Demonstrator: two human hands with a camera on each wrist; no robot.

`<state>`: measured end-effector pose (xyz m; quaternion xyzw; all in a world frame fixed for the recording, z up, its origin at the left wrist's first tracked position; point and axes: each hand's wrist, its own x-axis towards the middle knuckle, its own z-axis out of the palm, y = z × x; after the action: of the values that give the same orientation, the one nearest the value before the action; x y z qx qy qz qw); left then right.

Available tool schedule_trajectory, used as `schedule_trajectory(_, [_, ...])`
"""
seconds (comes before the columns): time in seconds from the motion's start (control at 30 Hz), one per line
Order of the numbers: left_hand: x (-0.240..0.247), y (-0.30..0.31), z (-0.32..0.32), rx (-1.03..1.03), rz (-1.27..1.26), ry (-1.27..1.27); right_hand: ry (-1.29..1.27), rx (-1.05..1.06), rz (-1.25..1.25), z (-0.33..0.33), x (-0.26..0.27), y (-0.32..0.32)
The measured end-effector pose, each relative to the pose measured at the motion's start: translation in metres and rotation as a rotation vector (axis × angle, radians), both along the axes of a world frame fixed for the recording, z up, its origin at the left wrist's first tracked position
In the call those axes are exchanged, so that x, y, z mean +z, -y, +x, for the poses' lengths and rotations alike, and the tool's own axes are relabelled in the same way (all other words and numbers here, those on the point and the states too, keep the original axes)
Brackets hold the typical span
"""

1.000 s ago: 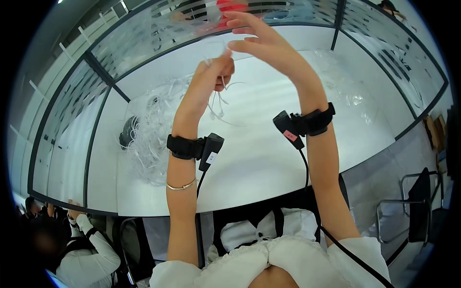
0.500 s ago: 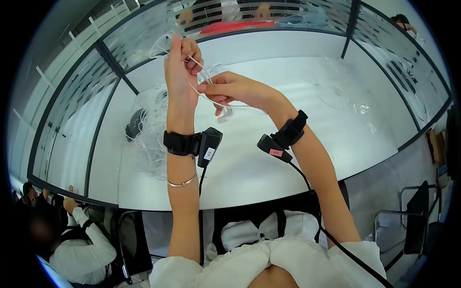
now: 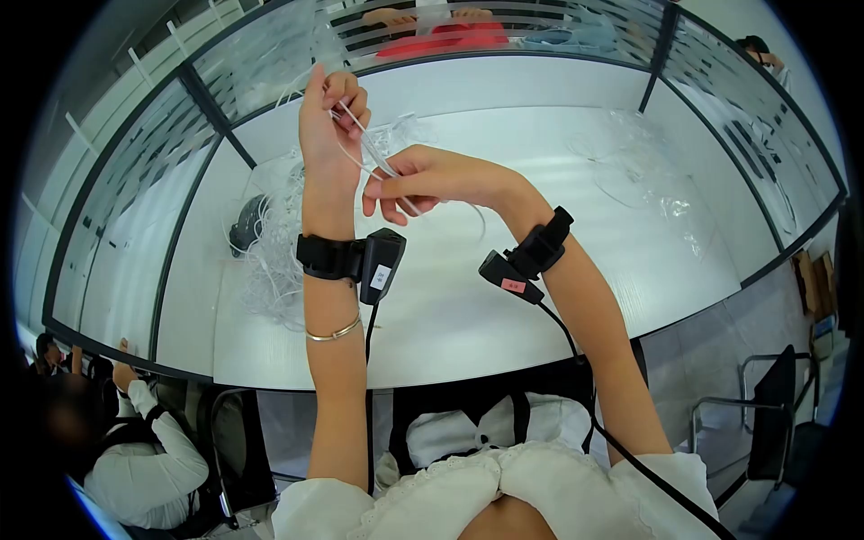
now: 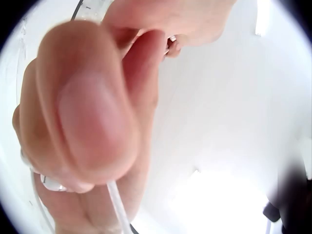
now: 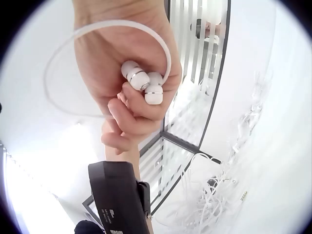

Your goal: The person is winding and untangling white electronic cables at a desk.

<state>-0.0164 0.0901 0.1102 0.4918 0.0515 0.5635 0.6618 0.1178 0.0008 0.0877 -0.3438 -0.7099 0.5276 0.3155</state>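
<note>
White wired earphones (image 5: 154, 94) lie in the curled fingers of my right hand (image 3: 441, 175), their two earbuds showing against the palm in the right wrist view. From there the white cable (image 3: 369, 148) runs up to my left hand (image 3: 328, 135), raised higher and a little to the left. My left fingers curl round the cable, with the thumb pointing up. In the left wrist view that thumb fills the foreground, a strand of cable (image 4: 117, 204) hanging below it. The right hand (image 4: 175, 19) appears close behind.
A tangled heap of white cables (image 3: 274, 261) covers the table's left side, beside a dark rounded object (image 3: 245, 225). Clear plastic bags (image 3: 643, 166) lie at the back right. Low framed panels (image 3: 540, 85) enclose the table. Another person (image 3: 148, 450) sits at lower left.
My right hand has come down and left from its high, spread position and now holds the earphones. The left hand has moved left and up, the cable stretched between both hands.
</note>
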Motion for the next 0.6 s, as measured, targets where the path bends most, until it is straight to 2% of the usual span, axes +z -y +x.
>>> schedule_trajectory(0.13, [0.002, 0.001, -0.006, -0.111, -0.064, 0.044, -0.033, -0.052, 0.018, 0.008, -0.004, -0.004])
schedule_trajectory(0.33, [-0.001, -0.01, -0.009, -0.172, -0.072, 0.097, 0.01, -0.102, 0.002, 0.018, -0.009, -0.009])
schedule_trajectory(0.53, [0.0, -0.007, -0.008, -0.163, -0.177, 0.176, 0.029, -0.14, 0.034, 0.026, -0.014, 0.002])
schedule_trajectory(0.6, [0.0, -0.008, -0.008, -0.267, -0.179, 0.199, 0.048, -0.155, 0.007, 0.027, -0.01, 0.008])
